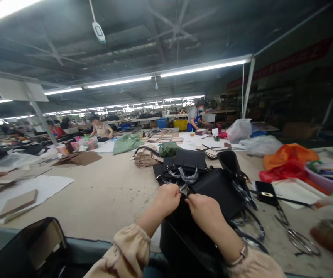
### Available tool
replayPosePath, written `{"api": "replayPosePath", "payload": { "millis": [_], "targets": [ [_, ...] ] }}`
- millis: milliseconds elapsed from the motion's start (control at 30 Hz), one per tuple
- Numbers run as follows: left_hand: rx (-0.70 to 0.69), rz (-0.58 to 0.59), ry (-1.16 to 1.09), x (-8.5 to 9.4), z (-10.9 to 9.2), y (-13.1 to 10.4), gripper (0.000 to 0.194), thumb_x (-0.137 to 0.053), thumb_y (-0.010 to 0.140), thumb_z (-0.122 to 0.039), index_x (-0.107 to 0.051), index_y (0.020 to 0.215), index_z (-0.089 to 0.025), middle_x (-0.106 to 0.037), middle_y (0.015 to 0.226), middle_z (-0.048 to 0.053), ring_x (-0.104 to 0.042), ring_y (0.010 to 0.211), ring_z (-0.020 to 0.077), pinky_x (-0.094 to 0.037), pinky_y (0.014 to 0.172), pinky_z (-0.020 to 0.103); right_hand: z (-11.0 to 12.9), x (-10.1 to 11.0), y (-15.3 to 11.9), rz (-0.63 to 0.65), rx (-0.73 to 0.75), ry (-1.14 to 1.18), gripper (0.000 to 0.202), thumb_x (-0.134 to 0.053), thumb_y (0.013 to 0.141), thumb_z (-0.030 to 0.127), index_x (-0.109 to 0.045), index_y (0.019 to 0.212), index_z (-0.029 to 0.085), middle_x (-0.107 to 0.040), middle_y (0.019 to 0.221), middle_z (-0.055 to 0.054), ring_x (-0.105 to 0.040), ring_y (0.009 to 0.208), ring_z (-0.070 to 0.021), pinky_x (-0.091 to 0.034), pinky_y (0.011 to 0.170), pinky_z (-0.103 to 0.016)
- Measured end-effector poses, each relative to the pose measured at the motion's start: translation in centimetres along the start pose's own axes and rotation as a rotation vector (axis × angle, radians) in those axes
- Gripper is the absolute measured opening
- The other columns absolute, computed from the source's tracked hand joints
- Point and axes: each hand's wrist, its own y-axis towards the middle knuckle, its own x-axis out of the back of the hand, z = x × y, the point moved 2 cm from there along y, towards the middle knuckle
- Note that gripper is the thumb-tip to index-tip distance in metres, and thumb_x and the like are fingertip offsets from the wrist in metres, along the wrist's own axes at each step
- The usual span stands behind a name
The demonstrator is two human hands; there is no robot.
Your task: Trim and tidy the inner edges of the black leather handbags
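Table bears heaped black handbags. Held black bag is at near edge, mouth up; L hand & R hand have grips clamped on its top edge, prob. to steady it. Plastic wrap on heap's handles prob. limits scuffs.

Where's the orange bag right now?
In the head view, the orange bag lies on the right, just behind the red bag and beside the purple basin.
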Motion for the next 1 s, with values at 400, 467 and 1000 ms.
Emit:
{"api": "replayPosePath", "payload": {
  "millis": [400,467,1000],
  "targets": [
    [-0.285,0.052,-0.168,2.6,-0.9,-4.4,0.014,-0.055,0.074,-0.015,-0.057,0.060,-0.017,-0.064,0.072,0.003,-0.060,0.071,0.0164,-0.043,0.068,0.025,2.1,4.0,-1.2,0.310,0.204,-0.027,0.026,-0.048,0.087,0.029,-0.070,0.077,0.019,-0.071,0.079,-0.006,-0.065,0.077,-0.0187,-0.038,0.064,-0.024],
    [-0.343,0.062,-0.213,3.0,-1.1,-5.2,0.013,-0.056,0.074,-0.015,-0.058,0.062,-0.017,-0.066,0.076,0.003,-0.061,0.074,0.0161,-0.045,0.071,0.025,2.5,4.3,-2.0,0.311,0.176,-0.037,0.027,-0.046,0.087,0.025,-0.070,0.077,0.019,-0.071,0.079,-0.007,-0.065,0.078,-0.0189,-0.038,0.066,-0.025],
    [-0.169,0.132,-0.389,0.7,-3.7,-9.0,0.058,-0.059,0.071,-0.009,-0.047,0.126,-0.023,-0.065,0.112,0.006,-0.061,0.103,0.0214,-0.046,0.092,0.035,-1.3,4.2,-8.0,0.297,-0.145,0.036,0.033,-0.044,0.089,0.031,-0.070,0.073,0.018,-0.070,0.075,-0.007,-0.065,0.073,-0.0189,-0.037,0.059,-0.025]
  ]
}}
